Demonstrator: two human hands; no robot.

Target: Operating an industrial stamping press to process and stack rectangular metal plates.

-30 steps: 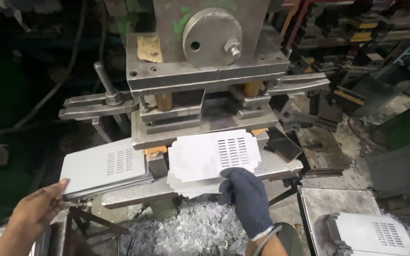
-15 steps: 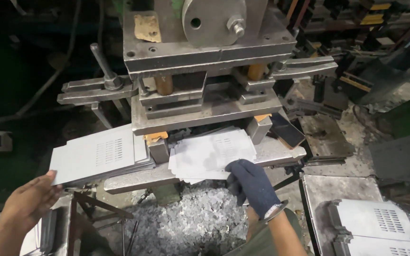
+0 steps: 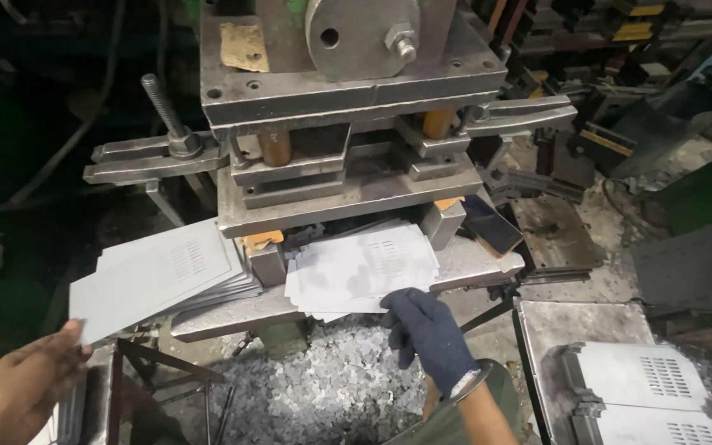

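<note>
At the press, a gloved right hand pinches a slotted sheet under the die for punching; the bare left hand grips another sheet left of it.

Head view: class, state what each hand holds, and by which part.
The gloved right hand has its grip on the near edge of the slotted sheet under the press. The bare left hand holds the plate stack by its near corner.

Head camera looks down, close, at press.
</note>
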